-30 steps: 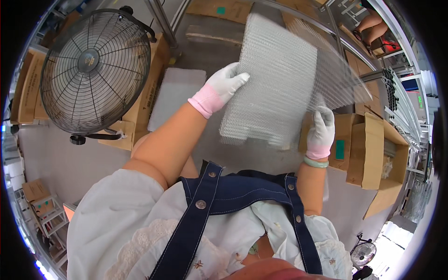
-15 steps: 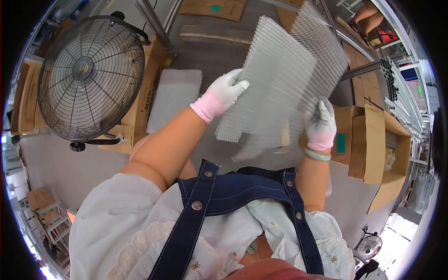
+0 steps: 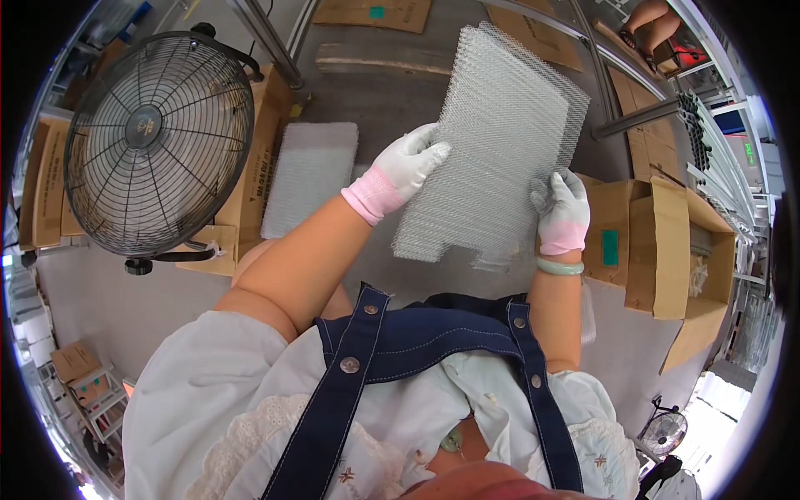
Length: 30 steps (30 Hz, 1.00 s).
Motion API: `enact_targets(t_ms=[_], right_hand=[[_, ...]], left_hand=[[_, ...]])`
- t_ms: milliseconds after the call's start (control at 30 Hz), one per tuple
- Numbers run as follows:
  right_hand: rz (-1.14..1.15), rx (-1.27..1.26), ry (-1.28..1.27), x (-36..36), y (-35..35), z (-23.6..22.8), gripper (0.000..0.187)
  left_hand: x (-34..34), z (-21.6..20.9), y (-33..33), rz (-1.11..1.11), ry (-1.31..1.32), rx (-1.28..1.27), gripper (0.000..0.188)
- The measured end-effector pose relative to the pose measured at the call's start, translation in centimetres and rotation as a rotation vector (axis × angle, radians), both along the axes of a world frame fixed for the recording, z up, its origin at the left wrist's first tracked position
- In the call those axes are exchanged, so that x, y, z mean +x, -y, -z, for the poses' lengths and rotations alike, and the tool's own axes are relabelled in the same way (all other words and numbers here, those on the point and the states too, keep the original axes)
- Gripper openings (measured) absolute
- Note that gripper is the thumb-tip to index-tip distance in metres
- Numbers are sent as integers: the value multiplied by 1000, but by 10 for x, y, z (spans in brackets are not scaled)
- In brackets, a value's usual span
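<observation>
Both my hands wear white gloves with pink cuffs. Along its left edge, a silvery mesh sheet (image 3: 492, 142) with a notched lower edge is pinched by my left hand (image 3: 417, 154), thumb on top. Behind it lies a second mesh sheet (image 3: 577, 104), mostly covered, showing as a strip along the upper right. My right hand (image 3: 562, 200) is closed at the lower right edge of the sheets; its fingertips are partly hidden by mesh. On the floor to the left rests a pale stack of similar mesh sheets (image 3: 310, 179).
A large black fan (image 3: 158, 142) stands at the left beside a cardboard box (image 3: 265, 108). Open cardboard boxes (image 3: 658, 250) are at the right. Metal frame bars (image 3: 637, 118) cross the upper right, where another person's legs (image 3: 646, 25) show.
The second mesh sheet has swung left and down, from fanned out at the right to nearly lined up behind the first. My right hand moved slightly left with it; my left hand barely moved.
</observation>
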State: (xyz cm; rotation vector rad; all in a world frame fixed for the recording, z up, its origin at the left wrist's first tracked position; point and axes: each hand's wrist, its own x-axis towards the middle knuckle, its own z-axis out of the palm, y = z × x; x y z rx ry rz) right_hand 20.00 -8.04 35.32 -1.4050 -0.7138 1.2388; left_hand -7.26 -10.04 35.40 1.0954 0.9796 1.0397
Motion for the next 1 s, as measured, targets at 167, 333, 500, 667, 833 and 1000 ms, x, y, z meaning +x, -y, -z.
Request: enact_targets(t_ms=[167, 333, 500, 667, 833, 1000], right_hand=[[39, -21, 73, -12, -1, -5, 29], [32, 29, 170, -2, -6, 7, 33], [57, 30, 269, -9, -5, -8, 30], [64, 140, 413, -1, -9, 10, 36], [68, 124, 424, -15, -2, -2, 38], [17, 161, 761, -7, -3, 6, 37]], left_hand=[[-2, 17, 0, -85, -102, 56, 49], [2, 10, 0, -78, -130, 73, 50], [1, 15, 0, -85, -16, 45, 51], [-1, 19, -3, -83, -36, 72, 52], [-1, 19, 2, -89, 1, 75, 51], [2, 13, 4, -99, 122, 47, 49]])
